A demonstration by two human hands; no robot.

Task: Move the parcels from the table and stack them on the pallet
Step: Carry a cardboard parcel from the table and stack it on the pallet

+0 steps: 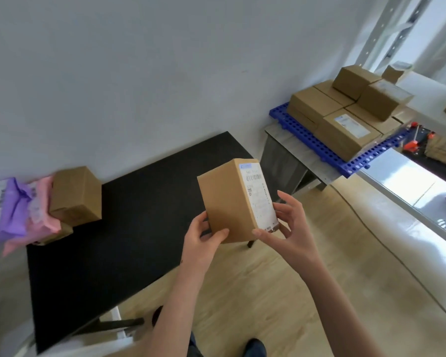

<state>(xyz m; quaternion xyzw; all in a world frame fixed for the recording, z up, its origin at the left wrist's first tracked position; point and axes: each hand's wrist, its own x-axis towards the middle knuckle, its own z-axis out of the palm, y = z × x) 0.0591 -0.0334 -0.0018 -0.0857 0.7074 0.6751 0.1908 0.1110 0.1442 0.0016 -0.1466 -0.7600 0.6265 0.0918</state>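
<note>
I hold a brown cardboard parcel [228,202] with a white shipping label in the air, above the right end of the black table [139,215]. My left hand [204,240] grips its lower left side, thumb across the front. My right hand [286,222] holds its lower right edge by the label. On the table's left end lie another brown box [75,194], a flatter box under it, and pink [43,215] and purple [11,210] mailer bags. The blue perforated pallet [355,161] at the upper right carries several stacked brown boxes [345,119].
The pallet rests on a grey metal stand [294,150] against the white wall. A white shelf rack [397,34] rises behind it, and a white counter [410,202] runs along the right. Wooden floor [255,292] lies between the table and the stand.
</note>
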